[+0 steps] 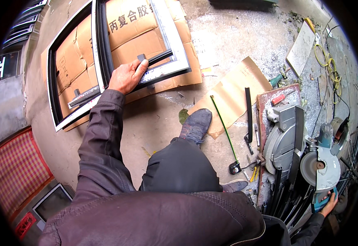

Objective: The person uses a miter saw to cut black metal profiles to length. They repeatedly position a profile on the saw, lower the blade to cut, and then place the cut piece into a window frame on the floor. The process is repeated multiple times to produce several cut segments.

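Observation:
My left hand [124, 77] is closed around the near rail of a black-and-white window frame [179, 67], which lies on flattened cardboard [138, 33]. Its thumb rests beside a short dark strip [160, 58] along the frame's inner edge. Another dark strip [84, 96] sits in the left opening. At the lower right, my right hand [330, 204] is wrapped around the blue handle of a mitre saw [281, 139]. The saw's round disc [311, 167] shows beside a grey guard. Part of my right hand is hidden behind the handle.
A tape measure [235, 167] lies with its green blade pulled out across brown cardboard [240, 92]. Nearby are a long black strip [248, 115], yellow-handled pliers [254, 174] and a red screwdriver [283, 98]. Yellow cord [331, 67] coils at the right. My shoe [197, 125] stands between frame and saw.

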A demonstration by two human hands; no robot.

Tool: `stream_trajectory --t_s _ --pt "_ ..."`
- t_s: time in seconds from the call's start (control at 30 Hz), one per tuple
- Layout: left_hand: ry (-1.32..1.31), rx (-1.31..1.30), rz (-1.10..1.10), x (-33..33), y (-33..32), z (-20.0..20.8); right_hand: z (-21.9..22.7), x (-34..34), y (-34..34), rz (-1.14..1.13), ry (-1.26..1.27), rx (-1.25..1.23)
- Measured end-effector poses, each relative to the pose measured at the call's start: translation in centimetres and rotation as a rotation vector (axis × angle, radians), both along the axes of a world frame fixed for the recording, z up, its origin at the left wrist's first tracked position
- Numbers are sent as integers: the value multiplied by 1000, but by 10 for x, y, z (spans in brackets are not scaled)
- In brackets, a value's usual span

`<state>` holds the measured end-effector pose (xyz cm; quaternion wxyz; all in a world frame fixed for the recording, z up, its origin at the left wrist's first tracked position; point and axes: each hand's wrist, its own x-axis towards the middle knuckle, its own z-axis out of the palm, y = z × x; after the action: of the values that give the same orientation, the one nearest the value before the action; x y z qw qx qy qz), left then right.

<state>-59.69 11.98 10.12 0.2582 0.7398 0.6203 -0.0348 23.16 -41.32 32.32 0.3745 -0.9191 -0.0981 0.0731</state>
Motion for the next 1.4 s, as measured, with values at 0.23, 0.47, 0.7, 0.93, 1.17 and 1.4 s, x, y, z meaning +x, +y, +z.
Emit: stream_trajectory --t_s 0.23,0.47,0.7,0.93,1.17,1.4 --pt "-38 6 -249 -5 -3 10 0 10 -13 -1 -1 3" --pt "22 -3 -264 -5 1 7 -1 10 -7 11 21 5" --pt "24 84 -244 -1 -8 10 0 2 2 -13 20 -23" --pt "70 372 -153 14 -26 -5 2 23 -10 32 48 -58" --pt "-38 210 -171 15 -20 15 2 15 -3 0 35 -46" --pt "-109 -118 -38 8 10 3 3 14 -1 12 27 -50"
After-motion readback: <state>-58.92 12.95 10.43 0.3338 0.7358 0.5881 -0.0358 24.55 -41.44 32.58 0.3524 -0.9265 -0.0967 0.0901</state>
